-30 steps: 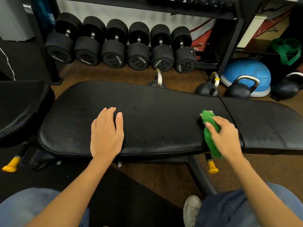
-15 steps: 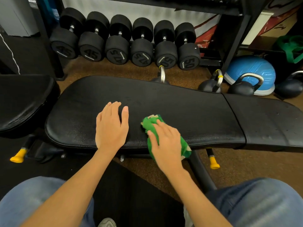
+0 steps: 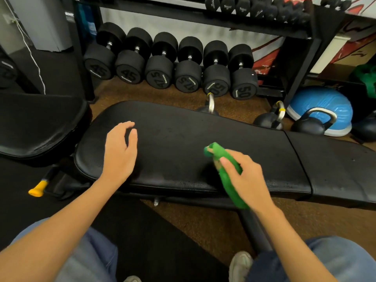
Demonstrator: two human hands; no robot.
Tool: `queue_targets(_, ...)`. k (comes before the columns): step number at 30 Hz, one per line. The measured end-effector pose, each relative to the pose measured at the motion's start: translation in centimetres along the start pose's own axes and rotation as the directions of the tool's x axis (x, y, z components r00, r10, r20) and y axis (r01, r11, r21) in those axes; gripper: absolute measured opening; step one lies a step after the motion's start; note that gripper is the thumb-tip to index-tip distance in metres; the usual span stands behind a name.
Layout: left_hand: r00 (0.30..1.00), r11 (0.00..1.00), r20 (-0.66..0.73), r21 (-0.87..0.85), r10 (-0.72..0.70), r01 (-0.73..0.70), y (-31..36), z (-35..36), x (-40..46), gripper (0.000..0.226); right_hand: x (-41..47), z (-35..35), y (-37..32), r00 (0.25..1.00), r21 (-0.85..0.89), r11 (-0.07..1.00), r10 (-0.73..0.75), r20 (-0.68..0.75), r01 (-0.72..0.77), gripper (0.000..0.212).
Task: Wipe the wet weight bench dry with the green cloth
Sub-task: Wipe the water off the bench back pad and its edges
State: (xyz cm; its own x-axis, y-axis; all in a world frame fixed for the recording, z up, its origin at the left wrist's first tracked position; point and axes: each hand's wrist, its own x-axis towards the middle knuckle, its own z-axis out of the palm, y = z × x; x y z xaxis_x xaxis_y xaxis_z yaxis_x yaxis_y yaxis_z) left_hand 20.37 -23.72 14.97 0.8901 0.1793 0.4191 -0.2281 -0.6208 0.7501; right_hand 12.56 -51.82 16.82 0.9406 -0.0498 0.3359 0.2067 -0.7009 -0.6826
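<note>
R hand (image 3: 247, 180) grips the green cloth (image 3: 227, 169), fingers curled round the bunched fabric, pressing it on the bench (image 3: 183, 143) pad approx mid-length, near the front edge. Cloth tail hangs off that edge toward 6 o'clock, under the wrist. L hand (image 3: 120, 151) is over the pad's left end, at 9 o'clock from the cloth, fingers loosely spread and slightly bent, holding nothing. Can't tell whether the palm touches the pad or hovers just above it (blur at the fingertips).

Around: row of black dumbbells (image 3: 171, 64) at 12 o'clock behind the bench, marked 45, 47.5, 50, sitting on the floor under a rack (image 3: 203, 19). Kettlebells (image 3: 309, 125) at 2 o'clock, just behind the pad; one more handle pokes up behind the bench's far edge, body hidden by the pad. Blue dome (image 3: 325, 104) behind the kettlebells. Second black pad (image 3: 36, 123) at 9 o'clock, cut off by the frame. Yellow cap (image 3: 36, 190) at 8 o'clock, low by the bench's frame.

Pad surface shows faint streaks and specks w/ sheen along the front edge; wet or dry there is hard to make out. Jeans-clad knees and a shoe (image 3: 240, 265) at bottom of frame, partly cut off.
</note>
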Motion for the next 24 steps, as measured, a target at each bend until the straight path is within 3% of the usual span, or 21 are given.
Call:
queue_targets(4, 0.993, 0.972, -0.114, 0.231, -0.016, 0.042, -4.9, -3.6, 2.5, 0.031, 3.2, -1.9, 4.9, 0.944, -0.111, 0.97, 0.179, -0.277, -0.217, 0.009)
queue_targets(8, 0.977, 0.905, -0.163, 0.378, -0.14, 0.193, -7.3, -4.3, 2.2, 0.038, 5.4, -0.6, 9.5, 0.891, -0.509, 0.732, 0.358, -0.279, -0.454, 0.039)
queue_targets(14, 0.973, 0.897, -0.136, 0.379, -0.189, 0.227, -7.7, -3.5, 1.9, 0.054, 10.7, 2.1, 9.6, 0.835, -0.608, 0.602, 0.512, -0.202, -0.517, 0.054)
queue_targets(24, 0.981, 0.892, -0.109, 0.409, -0.163, 0.194, -8.3, -3.2, 2.1, 0.053, 18.5, 13.5, 2.5, 0.904, -0.643, 0.681, 0.425, -0.044, -0.352, 0.056)
